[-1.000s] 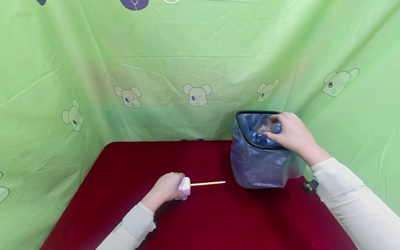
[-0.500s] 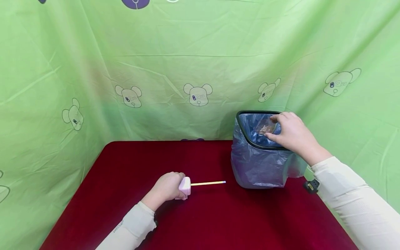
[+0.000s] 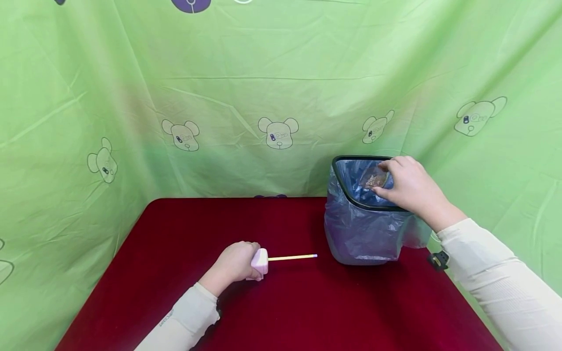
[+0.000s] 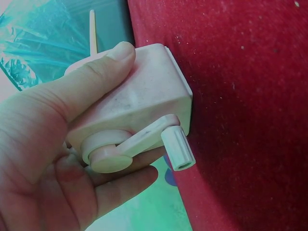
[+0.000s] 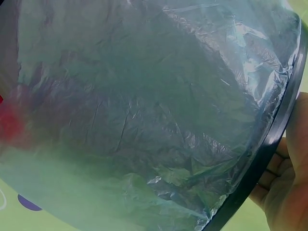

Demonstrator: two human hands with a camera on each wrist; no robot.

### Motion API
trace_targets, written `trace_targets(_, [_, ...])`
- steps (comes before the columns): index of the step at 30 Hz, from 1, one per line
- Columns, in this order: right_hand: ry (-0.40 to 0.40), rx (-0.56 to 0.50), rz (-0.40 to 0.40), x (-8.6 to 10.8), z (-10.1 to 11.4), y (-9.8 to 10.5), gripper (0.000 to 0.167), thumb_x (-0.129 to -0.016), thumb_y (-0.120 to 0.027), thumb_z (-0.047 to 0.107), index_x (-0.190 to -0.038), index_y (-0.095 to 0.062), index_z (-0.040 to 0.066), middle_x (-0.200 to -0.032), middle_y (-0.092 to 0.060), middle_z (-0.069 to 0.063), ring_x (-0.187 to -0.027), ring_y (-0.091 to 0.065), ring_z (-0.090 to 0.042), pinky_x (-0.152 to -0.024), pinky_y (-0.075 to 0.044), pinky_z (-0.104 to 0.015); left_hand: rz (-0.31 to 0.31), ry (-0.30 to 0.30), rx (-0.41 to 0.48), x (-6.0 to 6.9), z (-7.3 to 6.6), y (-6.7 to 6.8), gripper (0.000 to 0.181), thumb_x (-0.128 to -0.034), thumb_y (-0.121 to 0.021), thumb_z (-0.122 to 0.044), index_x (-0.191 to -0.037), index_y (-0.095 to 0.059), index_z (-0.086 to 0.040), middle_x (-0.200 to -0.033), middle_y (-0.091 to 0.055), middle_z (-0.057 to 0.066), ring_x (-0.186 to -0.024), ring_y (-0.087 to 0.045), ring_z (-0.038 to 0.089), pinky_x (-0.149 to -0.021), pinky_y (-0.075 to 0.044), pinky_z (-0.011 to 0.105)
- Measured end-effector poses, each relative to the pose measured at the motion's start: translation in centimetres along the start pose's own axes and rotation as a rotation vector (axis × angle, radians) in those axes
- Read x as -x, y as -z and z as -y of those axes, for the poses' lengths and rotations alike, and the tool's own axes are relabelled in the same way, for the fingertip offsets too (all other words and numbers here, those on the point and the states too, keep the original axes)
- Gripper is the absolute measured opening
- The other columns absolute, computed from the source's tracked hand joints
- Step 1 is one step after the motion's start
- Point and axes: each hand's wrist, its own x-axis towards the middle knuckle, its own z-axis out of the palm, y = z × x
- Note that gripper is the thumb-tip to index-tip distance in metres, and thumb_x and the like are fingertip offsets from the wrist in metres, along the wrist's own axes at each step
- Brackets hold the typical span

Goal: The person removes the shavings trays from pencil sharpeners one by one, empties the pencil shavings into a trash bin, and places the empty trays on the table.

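My left hand (image 3: 234, 262) grips a pale pink pencil sharpener (image 4: 139, 91) on the table, thumb over its top. In the left wrist view its crank handle (image 4: 179, 147) shows at the near end. A yellow pencil (image 3: 291, 257) sticks out of the sharpener toward the bin. My right hand (image 3: 412, 187) pinches a small clear tray of pencil shavings (image 3: 373, 181) over the mouth of a trash bin (image 3: 369, 208). In the right wrist view the bin's rim and bag hide the tray and most of that hand.
A translucent bluish bag (image 3: 373, 239) lines the bin and hangs down outside its dark rim. The bin stands at the back right of the table (image 3: 263, 317), which has a dark red cloth. Green curtain (image 3: 228, 97) printed with bear heads closes off the back and sides.
The tray of shavings has tilted and shifted slightly within my right hand's pinch above the bin. My left hand, the pencil sharpener and the pencil have stayed still.
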Motion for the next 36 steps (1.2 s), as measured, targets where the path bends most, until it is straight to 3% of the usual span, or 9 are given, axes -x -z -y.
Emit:
trace_targets(18, [0.057,0.078,-0.009,-0.05,-0.09,0.26,0.057,-0.08,-0.085,0.025,-0.122,-0.064,-0.007,-0.114,-0.065,-0.025,-0.113,-0.054,-0.046,-0.102,-0.039,-0.06,0.002,0.005,0.0,-0.01,-0.16,-0.03,0.062,-0.0604,-0.098,-0.041,-0.106,-0.069,-0.012,-0.079,-0.064,-0.007,-0.072,-0.058,0.012,-0.069,-0.053,0.033])
trace_targets(36, [0.16,0.181,-0.023,-0.35,-0.63,0.2,0.063,-0.075,-0.088,0.027,-0.119,-0.063,-0.011,-0.108,-0.065,-0.026,-0.102,-0.056,-0.043,-0.095,-0.042,-0.058,0.0,0.005,0.003,0.01,-0.28,-0.14,0.062,-0.0605,-0.098,-0.041,-0.106,-0.069,-0.011,-0.08,-0.064,-0.006,-0.072,-0.058,0.012,-0.069,-0.053,0.033])
